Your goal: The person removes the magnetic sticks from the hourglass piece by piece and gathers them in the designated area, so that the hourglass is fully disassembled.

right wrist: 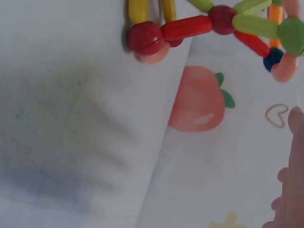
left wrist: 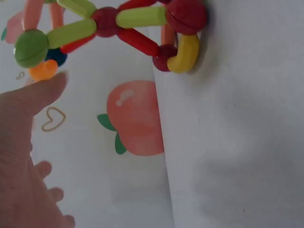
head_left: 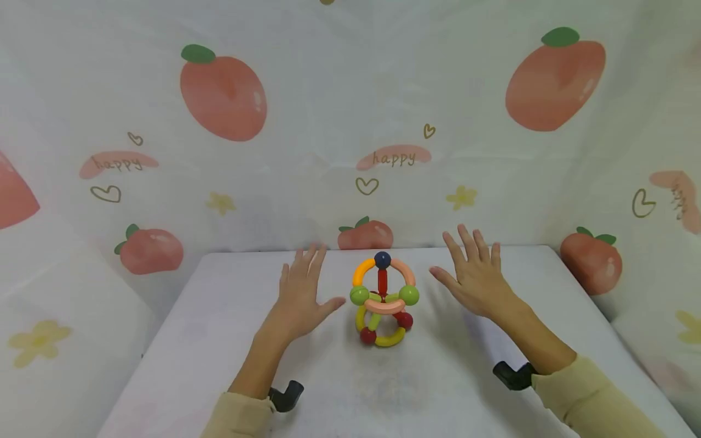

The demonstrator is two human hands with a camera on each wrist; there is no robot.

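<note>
A structure of coloured rods and balls (head_left: pixel 386 306) stands upright on the white table, its ring-shaped base of yellow rods and red balls below, green balls midway and a dark blue ball on top. To its left, the left hand (head_left: pixel 301 304) is raised with fingers straight and thumb spread towards it, not touching. On the right side, the right hand (head_left: pixel 476 277) is held up with fingers spread, also apart from it. The left wrist view shows the red centre ball (left wrist: pixel 105 22) beyond the thumb; in the right wrist view red and green rods (right wrist: pixel 187 28) meet at that ball.
The white table (head_left: pixel 230 365) reaches back to a hanging cloth (head_left: pixel 306 182) printed with fruit, hearts and flowers. A black curved piece is at each wrist, one by the left sleeve (head_left: pixel 286 396) and one by the right (head_left: pixel 513 376).
</note>
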